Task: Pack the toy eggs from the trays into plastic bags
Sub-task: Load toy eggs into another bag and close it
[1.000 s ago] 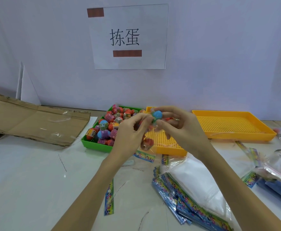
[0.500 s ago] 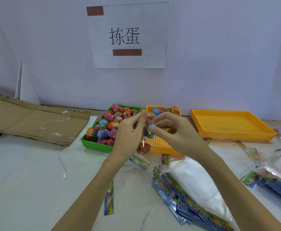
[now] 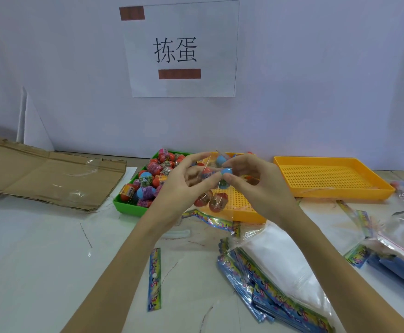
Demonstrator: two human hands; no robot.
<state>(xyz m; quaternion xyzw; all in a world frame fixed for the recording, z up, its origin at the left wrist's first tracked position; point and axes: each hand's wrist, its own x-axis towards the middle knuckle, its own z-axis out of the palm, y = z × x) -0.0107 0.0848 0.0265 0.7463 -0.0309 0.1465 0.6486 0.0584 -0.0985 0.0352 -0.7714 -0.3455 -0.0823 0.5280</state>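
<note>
A clear bag (image 3: 210,200), partly filled, is pinched open by the left hand (image 3: 179,188); a blue-topped egg (image 3: 226,175) is clamped in right-hand fingers (image 3: 234,182). The green tray (image 3: 133,207) remains heaped.

Desk (image 3: 40,236) edges and back wall (image 3: 316,80)

A white paper sign (image 3: 180,48) with two black characters and two brown strips hangs on the wall. Flattened cardboard (image 3: 42,174), partly taped, lies at the desk's left rear. Beside it a white folded board (image 3: 31,123) stands against the wall.
</note>
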